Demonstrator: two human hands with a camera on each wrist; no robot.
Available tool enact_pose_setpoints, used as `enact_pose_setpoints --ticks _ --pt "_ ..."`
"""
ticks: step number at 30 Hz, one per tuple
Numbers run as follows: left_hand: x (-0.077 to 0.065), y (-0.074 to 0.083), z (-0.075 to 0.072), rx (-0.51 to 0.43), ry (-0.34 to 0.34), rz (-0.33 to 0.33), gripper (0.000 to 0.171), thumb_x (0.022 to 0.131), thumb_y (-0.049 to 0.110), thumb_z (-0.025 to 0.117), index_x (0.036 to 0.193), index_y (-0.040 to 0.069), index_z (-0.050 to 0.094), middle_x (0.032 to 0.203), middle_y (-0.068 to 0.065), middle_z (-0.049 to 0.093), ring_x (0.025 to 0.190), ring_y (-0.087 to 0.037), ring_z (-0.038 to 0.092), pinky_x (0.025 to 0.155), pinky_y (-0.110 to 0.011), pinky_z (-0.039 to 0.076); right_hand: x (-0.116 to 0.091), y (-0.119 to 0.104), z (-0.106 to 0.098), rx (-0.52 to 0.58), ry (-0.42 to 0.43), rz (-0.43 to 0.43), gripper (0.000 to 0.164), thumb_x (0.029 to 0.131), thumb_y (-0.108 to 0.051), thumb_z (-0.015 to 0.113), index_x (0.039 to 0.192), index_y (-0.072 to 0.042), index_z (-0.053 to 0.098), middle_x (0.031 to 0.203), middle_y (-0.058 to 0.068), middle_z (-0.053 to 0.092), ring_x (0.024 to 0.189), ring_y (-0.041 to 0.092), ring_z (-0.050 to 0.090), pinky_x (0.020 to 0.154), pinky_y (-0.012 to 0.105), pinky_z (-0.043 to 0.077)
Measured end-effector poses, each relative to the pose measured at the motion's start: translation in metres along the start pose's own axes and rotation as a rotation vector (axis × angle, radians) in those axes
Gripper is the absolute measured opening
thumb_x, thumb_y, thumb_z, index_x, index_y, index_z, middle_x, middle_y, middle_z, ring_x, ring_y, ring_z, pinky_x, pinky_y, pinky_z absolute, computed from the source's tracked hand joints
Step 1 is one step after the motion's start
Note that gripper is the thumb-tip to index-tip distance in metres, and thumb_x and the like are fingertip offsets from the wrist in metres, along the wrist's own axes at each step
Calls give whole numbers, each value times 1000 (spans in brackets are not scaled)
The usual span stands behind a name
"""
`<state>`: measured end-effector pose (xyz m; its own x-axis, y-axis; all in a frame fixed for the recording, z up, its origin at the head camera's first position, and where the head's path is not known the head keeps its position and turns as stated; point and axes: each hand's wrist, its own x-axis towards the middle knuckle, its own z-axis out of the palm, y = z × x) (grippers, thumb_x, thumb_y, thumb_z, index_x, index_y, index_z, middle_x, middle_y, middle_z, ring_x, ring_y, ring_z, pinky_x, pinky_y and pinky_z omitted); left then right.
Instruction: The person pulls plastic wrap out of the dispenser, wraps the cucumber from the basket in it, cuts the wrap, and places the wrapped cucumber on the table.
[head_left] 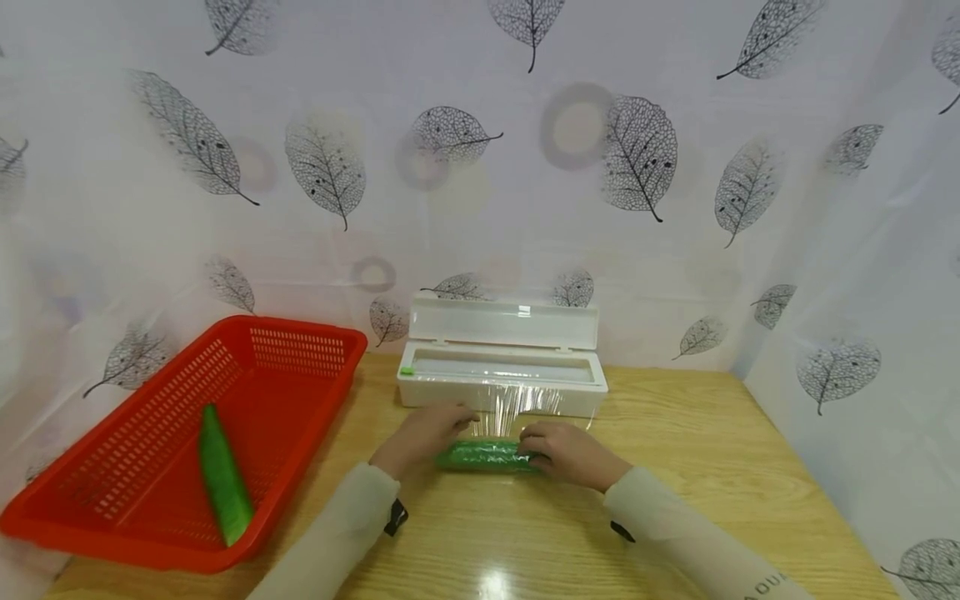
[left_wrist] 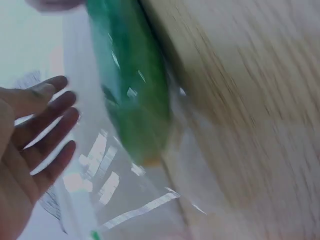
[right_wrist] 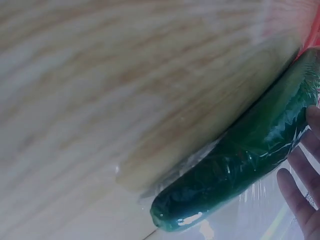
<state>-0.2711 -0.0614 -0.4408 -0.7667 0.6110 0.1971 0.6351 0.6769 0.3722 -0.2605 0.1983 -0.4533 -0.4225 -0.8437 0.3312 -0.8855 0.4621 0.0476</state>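
Note:
A cucumber lies crosswise on the table in front of the white cling film box, with clear cling film around it. The film stretches from the box down to the cucumber. My left hand is by the cucumber's left end; in the left wrist view its fingers are spread and fairly straight, apart from the cucumber. My right hand is at the right end. In the right wrist view its loosely extended fingers touch the wrapped cucumber's far side; the thumb is hidden.
A red plastic basket stands at the left with another cucumber in it. The box's lid stands raised against the leaf-patterned sheet at the back. The wooden table extends to the right.

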Motion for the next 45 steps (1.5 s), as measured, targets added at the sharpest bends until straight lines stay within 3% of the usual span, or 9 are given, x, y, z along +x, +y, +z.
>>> enact_pose_setpoints --ticks 4,7,13,18,22,26,34,40,45 --pt "1 15 7 185 94 171 21 83 13 67 104 15 66 93 2 65 79 -10 61 69 -21 52 1 2 -1 31 -12 22 20 74 -12 76 92 -13 70 97 0 68 89 13 65 80 24 54" --pt "1 24 15 277 70 211 27 77 15 72 103 15 63 91 2 61 75 -8 56 66 -18 48 2 3 -2 51 -31 46 19 74 -13 76 92 -13 70 98 0 68 90 12 65 81 23 53" --pt "1 27 27 371 -15 143 38 75 22 76 108 17 58 95 3 56 81 -10 52 68 -20 48 2 6 -4 97 -83 96 20 77 -13 74 97 -13 70 103 0 68 95 13 65 83 23 53" --pt "2 26 30 346 -15 105 37 77 13 72 110 18 57 100 2 57 87 -12 56 74 -24 51 -6 14 -8 218 -121 210 25 85 -9 66 109 -15 67 110 -2 68 104 16 64 89 31 52" --pt "2 27 27 322 -42 85 43 74 12 74 113 18 57 101 2 60 89 -13 58 78 -25 53 -16 22 -21 301 -45 296 24 87 -1 61 108 -10 67 108 3 69 103 21 64 89 37 52" --pt "3 27 24 308 -76 64 46 73 14 76 115 18 57 103 1 61 92 -14 59 81 -26 53 -23 26 -30 327 35 323 20 85 5 60 100 -6 68 101 5 70 96 22 65 85 36 54" --pt "5 26 23 258 -90 42 42 73 17 77 112 19 59 100 3 62 88 -11 59 79 -24 52 -22 11 -19 188 -21 227 13 82 -7 69 95 -10 69 94 0 68 87 13 64 76 26 54" --pt "7 25 24 290 -93 49 40 76 18 76 112 18 59 102 2 62 89 -11 58 80 -25 51 -15 0 -3 -32 -42 187 29 75 -22 77 100 -11 66 93 -1 63 81 9 59 71 25 53" --pt "6 27 24 306 -89 46 38 79 15 73 114 16 59 105 0 62 94 -14 58 83 -28 52 -9 -5 0 -130 -63 161 37 72 -26 80 100 -10 62 92 1 60 79 11 57 70 27 52"
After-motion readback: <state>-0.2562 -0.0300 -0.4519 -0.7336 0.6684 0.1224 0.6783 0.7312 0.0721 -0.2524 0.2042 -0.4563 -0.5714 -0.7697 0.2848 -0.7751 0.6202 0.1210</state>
